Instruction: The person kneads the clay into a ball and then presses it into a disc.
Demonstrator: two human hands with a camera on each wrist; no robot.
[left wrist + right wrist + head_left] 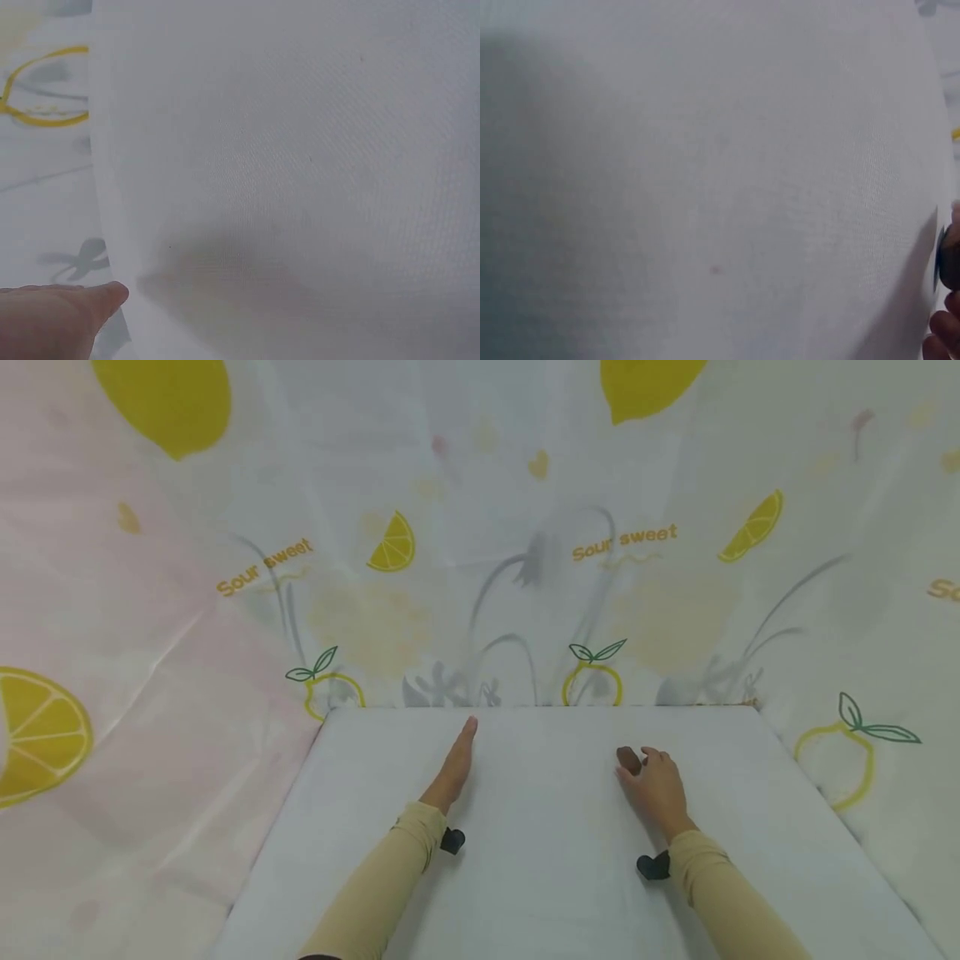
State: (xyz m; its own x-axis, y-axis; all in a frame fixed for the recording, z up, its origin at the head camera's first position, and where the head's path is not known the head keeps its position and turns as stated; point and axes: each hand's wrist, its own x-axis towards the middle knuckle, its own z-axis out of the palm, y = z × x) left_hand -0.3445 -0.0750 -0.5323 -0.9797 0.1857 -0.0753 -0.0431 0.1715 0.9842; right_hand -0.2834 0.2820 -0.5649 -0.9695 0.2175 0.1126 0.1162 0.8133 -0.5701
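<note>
While the empty left hand (453,766) is pointing its straight fingers forward, the right hand (660,789) is pinching a small brown lump (629,760) with curled fingers and thumb. It is holding it near the far edge of the white table (540,860), before a lemon cloth (450,485).

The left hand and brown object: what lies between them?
In the head view, only bare white tabletop lies between the left hand and the brown object.
</note>
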